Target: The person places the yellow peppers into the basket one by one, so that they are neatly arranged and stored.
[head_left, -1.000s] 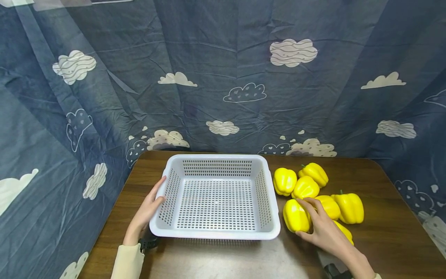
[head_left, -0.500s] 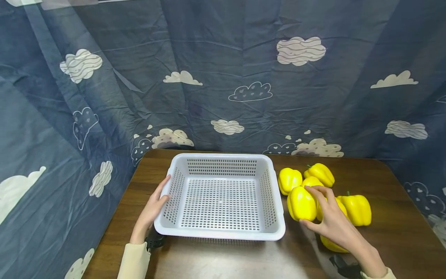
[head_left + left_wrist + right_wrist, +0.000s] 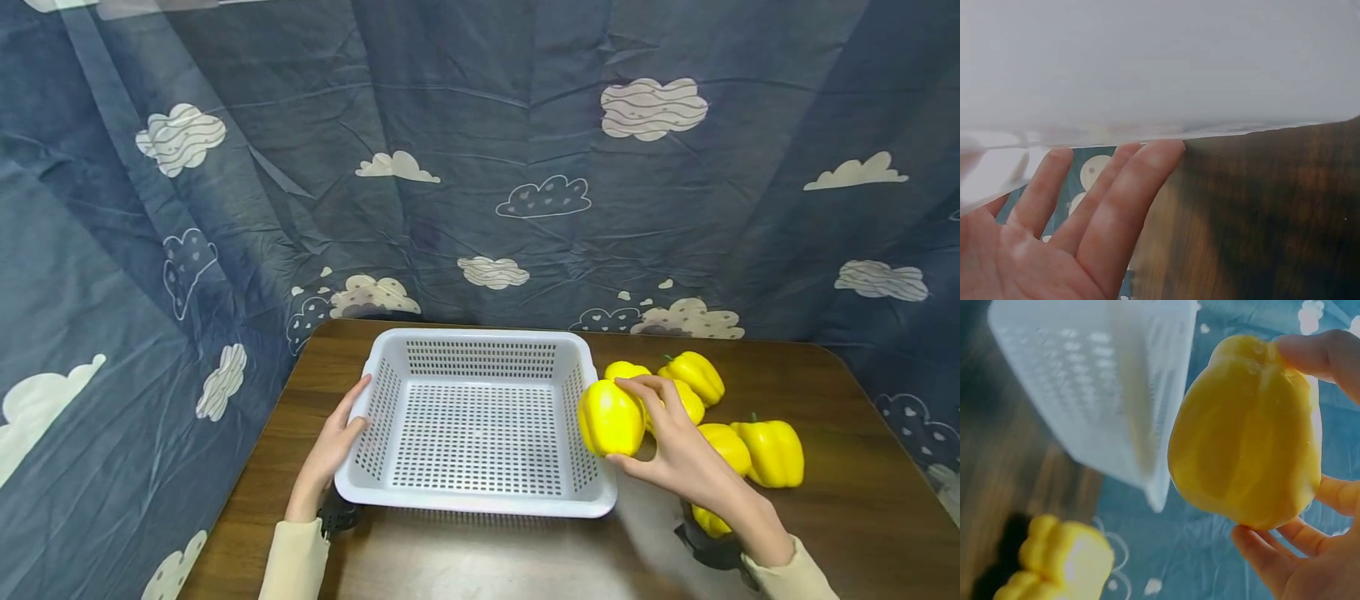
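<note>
So the right grip [image 3: 678, 446] has a yellow pepper [image 3: 611, 419] pinched at its fingertips, white basket [image 3: 480, 502] just left of it, while the left grip [image 3: 330, 450] rests spread along the basket's opposite side, I'd guess to steady it.

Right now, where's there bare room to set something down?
Free: table on your side of the white basket, table right of the yellow peppers, and the basket's floor. Crowded: the basket's right side, with peppers and the right hand.
</note>
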A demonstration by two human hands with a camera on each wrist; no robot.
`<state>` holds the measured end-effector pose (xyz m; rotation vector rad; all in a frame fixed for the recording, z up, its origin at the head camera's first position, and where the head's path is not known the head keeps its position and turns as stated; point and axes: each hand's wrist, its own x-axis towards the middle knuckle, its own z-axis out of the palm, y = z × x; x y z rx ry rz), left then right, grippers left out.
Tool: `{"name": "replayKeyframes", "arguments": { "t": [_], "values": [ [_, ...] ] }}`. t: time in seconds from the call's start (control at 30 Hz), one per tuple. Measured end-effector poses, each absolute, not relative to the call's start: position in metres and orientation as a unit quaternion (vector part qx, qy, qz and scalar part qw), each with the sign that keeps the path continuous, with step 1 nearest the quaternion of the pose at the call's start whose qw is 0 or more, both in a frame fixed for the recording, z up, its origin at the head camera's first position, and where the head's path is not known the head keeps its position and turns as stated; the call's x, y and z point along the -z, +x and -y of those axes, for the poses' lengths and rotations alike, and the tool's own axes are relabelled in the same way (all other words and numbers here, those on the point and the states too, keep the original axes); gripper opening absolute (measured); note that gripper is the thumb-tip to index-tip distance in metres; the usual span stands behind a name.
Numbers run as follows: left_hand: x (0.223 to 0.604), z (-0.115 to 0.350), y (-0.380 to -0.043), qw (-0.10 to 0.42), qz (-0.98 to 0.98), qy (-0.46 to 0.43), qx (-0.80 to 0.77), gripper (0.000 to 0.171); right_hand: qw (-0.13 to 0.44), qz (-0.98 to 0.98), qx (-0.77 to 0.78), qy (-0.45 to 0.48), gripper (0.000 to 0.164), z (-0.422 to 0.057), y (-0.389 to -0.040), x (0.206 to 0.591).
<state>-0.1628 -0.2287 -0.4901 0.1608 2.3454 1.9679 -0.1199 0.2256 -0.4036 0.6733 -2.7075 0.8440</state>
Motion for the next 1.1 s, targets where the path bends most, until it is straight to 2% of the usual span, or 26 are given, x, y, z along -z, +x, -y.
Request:
{"name": "replayKeyframes", "arguments": {
  "t": [0.2,0.53,1.1],
  "values": [
    [0.489,0.228,-0.162,0.044,-0.757,0.045,-0.65,0.067,0.117,0.914,-0.293,0.254,0.089,-0.203,-0.132,0.398],
    [0.49,0.228,-0.162,0.046,-0.758,0.055,-0.648,0.068,0.068,0.911,-0.303,0.272,0.089,-0.166,-0.15,0.386],
    [0.485,0.232,-0.162,0.078,-0.761,0.055,-0.642,0.066,0.057,0.885,-0.325,0.329,0.083,-0.113,-0.179,0.383]
  ]
}}
